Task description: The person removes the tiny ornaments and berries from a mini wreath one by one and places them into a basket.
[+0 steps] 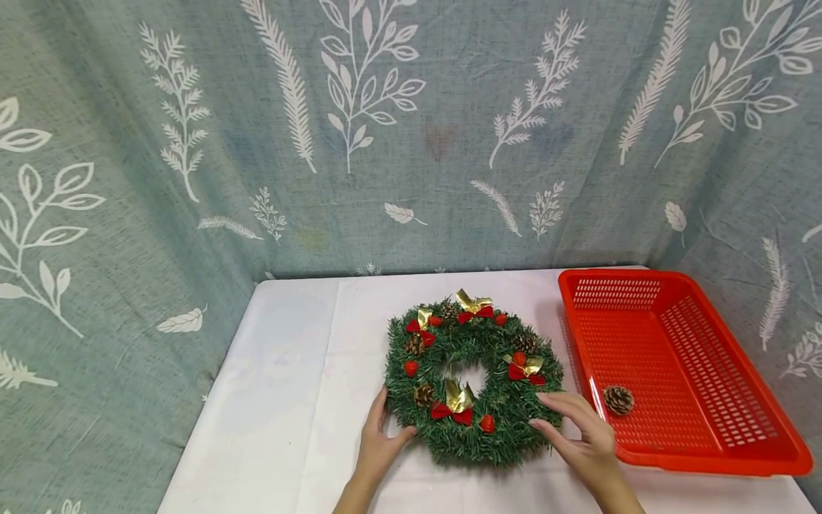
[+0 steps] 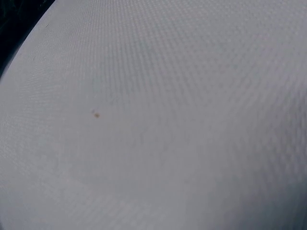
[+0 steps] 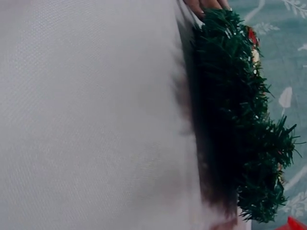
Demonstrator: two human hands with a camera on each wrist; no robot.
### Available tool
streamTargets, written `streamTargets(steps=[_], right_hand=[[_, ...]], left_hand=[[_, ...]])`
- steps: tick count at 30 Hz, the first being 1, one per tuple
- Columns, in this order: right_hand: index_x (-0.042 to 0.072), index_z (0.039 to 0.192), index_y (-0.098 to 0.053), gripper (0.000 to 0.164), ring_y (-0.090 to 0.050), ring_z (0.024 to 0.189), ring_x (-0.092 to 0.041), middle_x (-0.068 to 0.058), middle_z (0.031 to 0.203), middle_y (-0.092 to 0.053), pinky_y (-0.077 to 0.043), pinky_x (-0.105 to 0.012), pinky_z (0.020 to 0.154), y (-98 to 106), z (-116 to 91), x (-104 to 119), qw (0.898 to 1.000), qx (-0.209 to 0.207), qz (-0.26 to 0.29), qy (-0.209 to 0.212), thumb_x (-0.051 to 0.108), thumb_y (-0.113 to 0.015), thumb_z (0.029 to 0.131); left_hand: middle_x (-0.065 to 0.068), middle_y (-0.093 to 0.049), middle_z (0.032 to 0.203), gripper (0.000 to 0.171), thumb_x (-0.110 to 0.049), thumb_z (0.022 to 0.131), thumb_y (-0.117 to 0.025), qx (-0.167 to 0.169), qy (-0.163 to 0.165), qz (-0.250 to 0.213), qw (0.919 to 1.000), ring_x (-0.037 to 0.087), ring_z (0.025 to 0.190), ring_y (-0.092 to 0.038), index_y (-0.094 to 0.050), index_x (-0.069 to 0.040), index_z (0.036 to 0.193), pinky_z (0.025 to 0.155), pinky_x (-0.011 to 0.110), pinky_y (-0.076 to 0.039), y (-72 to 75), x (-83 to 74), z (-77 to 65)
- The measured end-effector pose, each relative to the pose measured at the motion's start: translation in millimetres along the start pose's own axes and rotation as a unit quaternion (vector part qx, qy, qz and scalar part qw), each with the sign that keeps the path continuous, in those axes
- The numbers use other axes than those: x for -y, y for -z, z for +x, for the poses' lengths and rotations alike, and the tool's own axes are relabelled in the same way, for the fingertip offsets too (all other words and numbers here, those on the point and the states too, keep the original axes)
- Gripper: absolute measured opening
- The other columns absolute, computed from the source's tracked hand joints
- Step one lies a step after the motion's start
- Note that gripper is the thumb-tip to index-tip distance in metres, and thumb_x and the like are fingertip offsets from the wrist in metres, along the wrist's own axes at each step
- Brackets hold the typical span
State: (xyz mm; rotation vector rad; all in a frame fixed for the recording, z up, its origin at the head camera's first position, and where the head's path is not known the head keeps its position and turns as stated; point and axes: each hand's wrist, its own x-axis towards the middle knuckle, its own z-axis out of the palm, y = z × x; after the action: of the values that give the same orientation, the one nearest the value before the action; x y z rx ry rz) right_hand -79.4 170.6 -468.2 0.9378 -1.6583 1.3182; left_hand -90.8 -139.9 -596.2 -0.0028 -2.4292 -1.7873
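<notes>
A green wreath (image 1: 443,446) lies on the white table, trimmed with pine cones (image 1: 424,395), red-and-gold bows (image 1: 452,408) and small red ornaments (image 1: 487,424). At its lower left edge rests my left hand (image 1: 377,446), thumb and forefinger spread and touching the greenery. My right hand (image 1: 586,437) is at the lower right edge, its thumb and forefinger apart, with no object seen between them. In the right wrist view the wreath (image 3: 225,72) appears side-on, with fingertips (image 3: 208,5) against its upper end. Only white cloth (image 2: 153,134) and a dark corner show in the left wrist view.
A red plastic basket (image 1: 687,464) stands to the right of the wreath, with a single pine cone (image 1: 618,400) inside near its left wall. White cloth (image 1: 276,400) covers the table. Grey-green leaf-patterned curtains (image 1: 385,214) hang behind and at both sides.
</notes>
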Motion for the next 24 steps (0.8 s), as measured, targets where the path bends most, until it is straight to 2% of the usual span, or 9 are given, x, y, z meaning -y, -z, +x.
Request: streamTargets(steps=[4,7,9,12,16,19,24], right_hand=[[-0.017,0.094,-0.066,0.033,-0.064,0.094,-0.020,-0.021,0.092,-0.068,-0.052,-0.018,0.092,-4,0,-3,1.000,0.006,-0.007,-0.001,0.011,-0.077,0.078],[-0.016,0.092,-0.066,0.034,-0.064,0.094,-0.018,-0.021,0.091,-0.068,-0.052,-0.017,0.092,-7,1,-6,1.000,0.018,-0.017,0.000,0.014,-0.076,0.080],[-0.014,0.093,-0.067,0.033,-0.064,0.092,-0.018,-0.020,0.090,-0.068,-0.052,-0.016,0.092,-9,1,-8,0.999,0.028,-0.023,-0.001,0.016,-0.076,0.080],[-0.011,0.094,-0.068,0.032,-0.064,0.090,-0.019,-0.019,0.089,-0.068,-0.052,-0.016,0.092,-13,2,-10,0.999,0.042,-0.024,-0.004,0.016,-0.077,0.080],[-0.008,0.096,-0.068,0.030,-0.063,0.089,-0.019,-0.018,0.090,-0.068,-0.052,-0.015,0.091,-18,-4,-14,0.998,0.057,-0.008,-0.011,0.014,-0.077,0.078],[-0.007,0.099,-0.068,0.030,-0.063,0.089,-0.019,-0.018,0.091,-0.067,-0.052,-0.015,0.090,-20,-13,-21,0.998,0.062,0.002,-0.017,0.012,-0.078,0.077],[-0.005,0.101,-0.069,0.031,-0.063,0.089,-0.019,-0.018,0.090,-0.067,-0.052,-0.014,0.089,-26,-26,-28,0.997,0.072,0.012,-0.036,0.011,-0.079,0.076]], left_hand=[[0.025,-0.027,0.150,0.097,-0.022,0.071,-0.082,0.008,0.021,-0.003,0.9997,0.040,0.136,-0.030,-0.027,0.003,0.146,0.113,0.030,-0.028,0.5,-1.9,-0.4],[0.025,-0.026,0.151,0.097,-0.022,0.072,-0.082,0.013,0.025,-0.005,0.9996,0.040,0.137,-0.029,-0.025,0.003,0.146,0.114,0.032,-0.027,0.9,-3.6,-0.3],[0.025,-0.026,0.151,0.096,-0.020,0.072,-0.082,0.013,0.023,-0.007,0.9996,0.040,0.137,-0.029,-0.025,0.003,0.146,0.114,0.029,-0.026,0.8,-3.6,-0.4],[0.027,-0.026,0.150,0.094,-0.016,0.073,-0.081,0.018,0.027,-0.005,0.9995,0.041,0.137,-0.029,-0.026,0.006,0.145,0.112,0.018,-0.026,4.6,-20.0,-2.1],[0.030,-0.028,0.147,0.091,-0.011,0.072,-0.081,0.022,0.038,0.000,0.9991,0.043,0.135,-0.031,-0.027,0.011,0.142,0.113,0.028,-0.031,7.9,-42.2,-4.4],[0.029,-0.028,0.148,0.092,-0.010,0.071,-0.081,0.018,0.033,-0.001,0.9993,0.043,0.135,-0.030,-0.027,0.010,0.143,0.112,0.044,-0.029,4.4,-30.4,-2.8],[0.025,-0.029,0.150,0.094,-0.012,0.070,-0.082,0.007,0.021,0.002,0.9997,0.039,0.136,-0.031,-0.027,0.005,0.145,0.112,0.039,-0.030,0.2,-4.6,-1.3]])
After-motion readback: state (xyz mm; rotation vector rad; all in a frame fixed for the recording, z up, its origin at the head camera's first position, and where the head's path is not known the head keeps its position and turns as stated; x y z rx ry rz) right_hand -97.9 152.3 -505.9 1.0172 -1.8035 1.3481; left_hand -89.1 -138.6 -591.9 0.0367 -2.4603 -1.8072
